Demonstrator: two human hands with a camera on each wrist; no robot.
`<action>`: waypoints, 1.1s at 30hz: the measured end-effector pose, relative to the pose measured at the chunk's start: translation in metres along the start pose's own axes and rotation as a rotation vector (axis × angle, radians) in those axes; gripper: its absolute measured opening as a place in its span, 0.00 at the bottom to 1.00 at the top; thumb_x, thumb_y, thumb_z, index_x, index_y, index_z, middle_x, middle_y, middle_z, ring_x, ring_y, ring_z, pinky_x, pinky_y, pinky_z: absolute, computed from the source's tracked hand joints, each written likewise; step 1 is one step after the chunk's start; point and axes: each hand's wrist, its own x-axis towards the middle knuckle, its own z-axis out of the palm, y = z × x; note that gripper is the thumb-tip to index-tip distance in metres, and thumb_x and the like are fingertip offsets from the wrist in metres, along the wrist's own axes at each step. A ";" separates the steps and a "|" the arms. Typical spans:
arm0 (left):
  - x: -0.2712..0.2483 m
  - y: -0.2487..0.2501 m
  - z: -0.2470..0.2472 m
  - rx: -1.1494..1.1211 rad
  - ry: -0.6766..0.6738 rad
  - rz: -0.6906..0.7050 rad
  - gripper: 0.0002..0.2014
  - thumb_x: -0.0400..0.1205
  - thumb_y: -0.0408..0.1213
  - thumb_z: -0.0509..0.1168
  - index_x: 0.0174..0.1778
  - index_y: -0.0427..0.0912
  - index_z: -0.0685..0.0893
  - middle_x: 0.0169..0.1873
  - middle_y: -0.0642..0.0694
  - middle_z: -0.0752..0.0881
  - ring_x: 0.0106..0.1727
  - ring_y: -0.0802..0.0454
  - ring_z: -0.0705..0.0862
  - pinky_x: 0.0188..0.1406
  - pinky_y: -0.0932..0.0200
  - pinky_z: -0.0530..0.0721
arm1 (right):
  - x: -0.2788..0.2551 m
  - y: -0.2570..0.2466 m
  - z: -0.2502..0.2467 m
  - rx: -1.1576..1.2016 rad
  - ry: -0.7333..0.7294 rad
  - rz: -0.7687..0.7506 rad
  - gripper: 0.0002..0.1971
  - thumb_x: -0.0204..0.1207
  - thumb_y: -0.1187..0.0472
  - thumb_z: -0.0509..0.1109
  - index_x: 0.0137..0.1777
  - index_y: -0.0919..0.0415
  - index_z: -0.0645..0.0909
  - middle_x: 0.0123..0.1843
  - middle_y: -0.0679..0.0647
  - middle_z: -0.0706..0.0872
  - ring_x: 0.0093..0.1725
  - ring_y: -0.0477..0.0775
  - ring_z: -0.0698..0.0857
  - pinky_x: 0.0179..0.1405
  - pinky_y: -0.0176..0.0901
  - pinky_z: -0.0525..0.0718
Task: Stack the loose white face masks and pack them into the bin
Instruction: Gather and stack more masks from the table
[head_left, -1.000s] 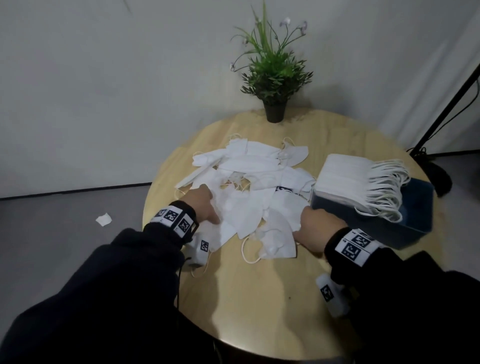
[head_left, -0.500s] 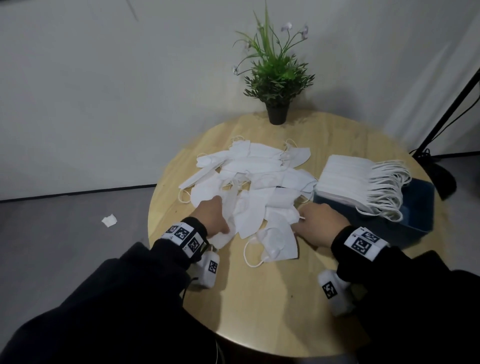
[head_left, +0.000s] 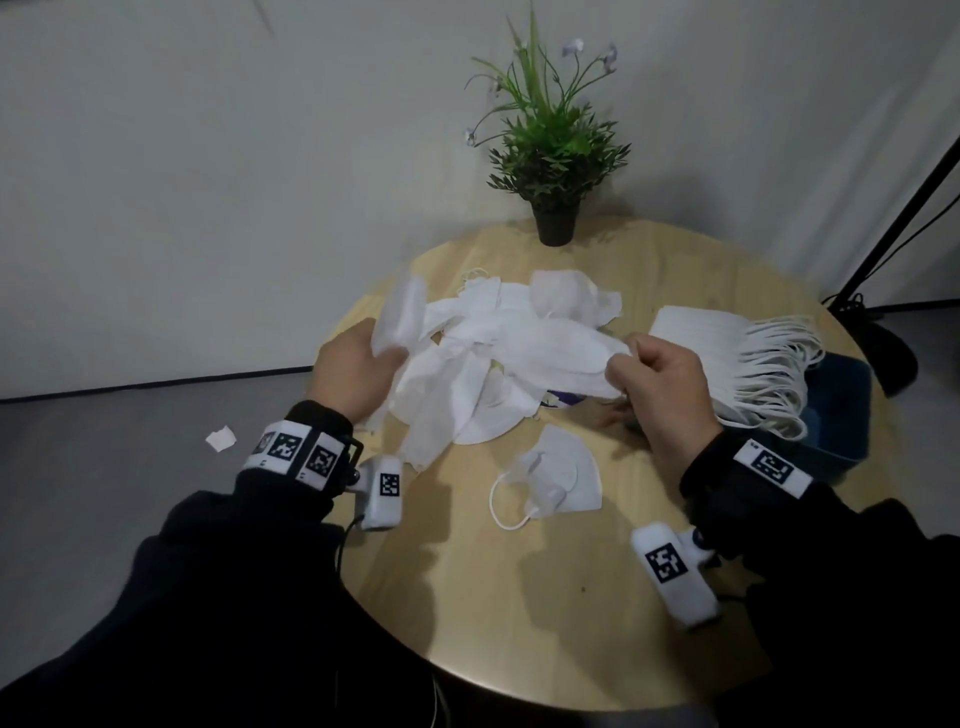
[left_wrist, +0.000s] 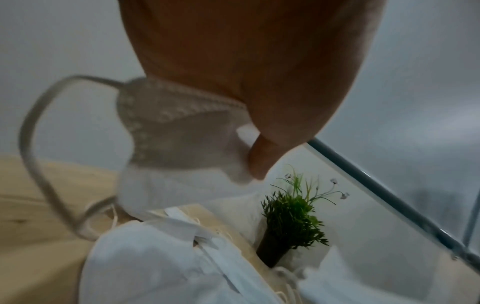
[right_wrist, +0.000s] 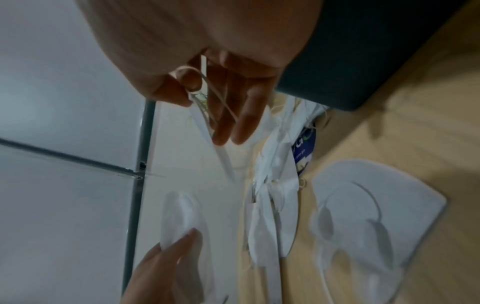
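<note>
On the round worktop (head_left: 519, 623), partway through the job. Right side: a neat stack of masks (head_left: 727, 358) already sits on the dark blue bin (head_left: 841, 415), ear loops hanging over its near edge. Stack rides high on the rim; from this angle I cannot tell whether it is seated inside or only resting on top.

Centre: a loose pile of masks (head_left: 483, 374) remains, overlapping at all angles, loops tangled. One single mask (head_left: 561, 478) lies apart, nearer the body, flat on the wood. A blue printed packet shows under the pile's right edge.

Left hand (head_left: 353, 369): lifted off the wood, fingers and thumb pinching a mask (head_left: 400, 317) held upright; the left wrist view shows its ear loop dangling free.

Right hand (head_left: 660, 384): fingers curled, pinching the end of another mask (head_left: 556, 353) drawn out from the pile; the right wrist view shows a loop caught round the fingers.

Judgement: perhaps half done. Left to do: gather the pile and the stray mask, square them up, add them to the stack, and settle everything down into the bin.

Potted plant (head_left: 550, 156) at the far edge, clear of the work.
</note>
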 end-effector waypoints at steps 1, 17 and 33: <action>-0.001 0.003 0.000 -0.038 0.034 0.026 0.13 0.88 0.43 0.63 0.64 0.41 0.82 0.50 0.45 0.86 0.51 0.42 0.83 0.41 0.53 0.74 | 0.000 0.003 0.000 0.021 -0.016 0.044 0.20 0.77 0.76 0.65 0.31 0.57 0.61 0.35 0.57 0.64 0.29 0.63 0.81 0.21 0.41 0.81; -0.037 0.049 0.041 -0.141 0.027 0.525 0.06 0.79 0.38 0.74 0.49 0.52 0.93 0.44 0.54 0.86 0.46 0.51 0.83 0.50 0.41 0.84 | 0.001 0.026 0.006 0.120 -0.122 0.349 0.04 0.81 0.72 0.74 0.50 0.72 0.90 0.49 0.62 0.88 0.49 0.59 0.87 0.39 0.54 0.96; -0.062 0.061 0.043 -0.344 -0.408 0.707 0.18 0.84 0.22 0.69 0.47 0.50 0.98 0.92 0.54 0.54 0.91 0.58 0.52 0.91 0.39 0.56 | 0.003 0.029 0.007 0.141 -0.182 0.413 0.09 0.84 0.66 0.64 0.56 0.66 0.84 0.46 0.66 0.85 0.37 0.66 0.88 0.43 0.65 0.91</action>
